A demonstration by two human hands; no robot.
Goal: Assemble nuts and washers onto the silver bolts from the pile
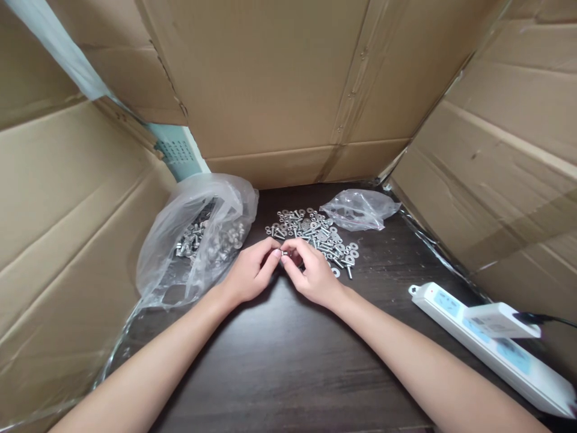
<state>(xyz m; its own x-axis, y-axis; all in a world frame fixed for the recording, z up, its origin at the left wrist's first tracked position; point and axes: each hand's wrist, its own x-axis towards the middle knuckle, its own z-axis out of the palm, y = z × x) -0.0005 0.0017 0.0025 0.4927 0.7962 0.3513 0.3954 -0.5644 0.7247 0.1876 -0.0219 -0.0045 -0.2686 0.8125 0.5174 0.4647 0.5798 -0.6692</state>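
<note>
My left hand (253, 269) and my right hand (313, 272) meet at the fingertips over the dark table. Between them they pinch a small metal bolt (283, 253), mostly covered by the fingers; whether a nut or washer sits on it is too small to tell. Just beyond my right hand lies a loose pile of bolts, nuts and washers (322, 234). To the left of my left hand, a clear plastic bag (155, 255) lies open with many metal fasteners (198, 237) inside.
A smaller clear plastic bag (360, 209) lies behind the pile. At the right is a white power strip (473, 343) with a white adapter (502, 319) and black cable. Cardboard walls (279, 78) enclose the dark table (270, 373) on three sides.
</note>
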